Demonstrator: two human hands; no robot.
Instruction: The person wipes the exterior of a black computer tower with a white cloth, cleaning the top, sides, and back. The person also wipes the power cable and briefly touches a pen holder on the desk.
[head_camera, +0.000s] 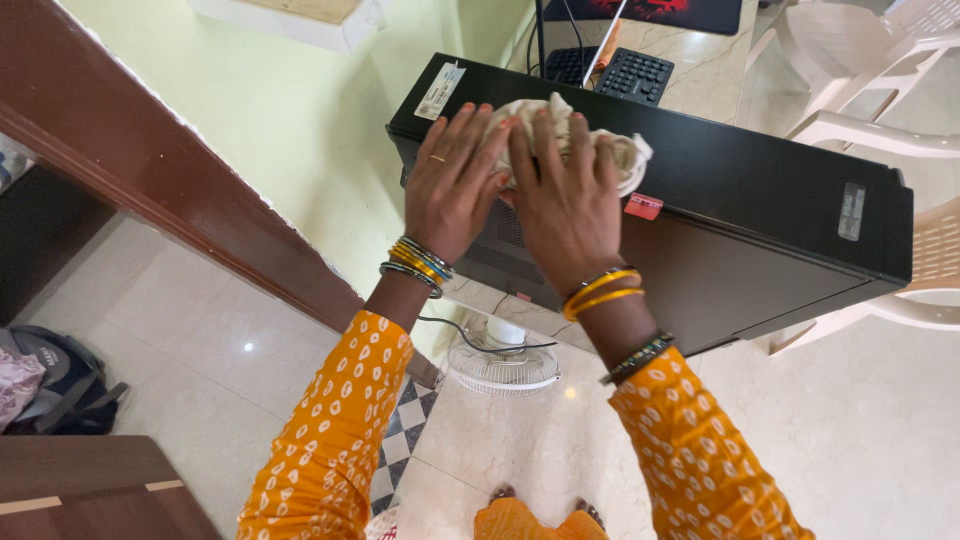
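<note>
Left hand (452, 180): lay flat, fingers spread, on cloth's edge.
Right hand (565, 195): pressed open-palmed on the cloth (610, 145).
Cloth: rested on black computer case (760, 200).

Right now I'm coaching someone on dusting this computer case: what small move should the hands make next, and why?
Probably slide the cloth toward the right end of the black computer case. Both the left hand and right hand press the bunched cloth near the left end of the top, so the long stretch to the right lies outside it.
</note>
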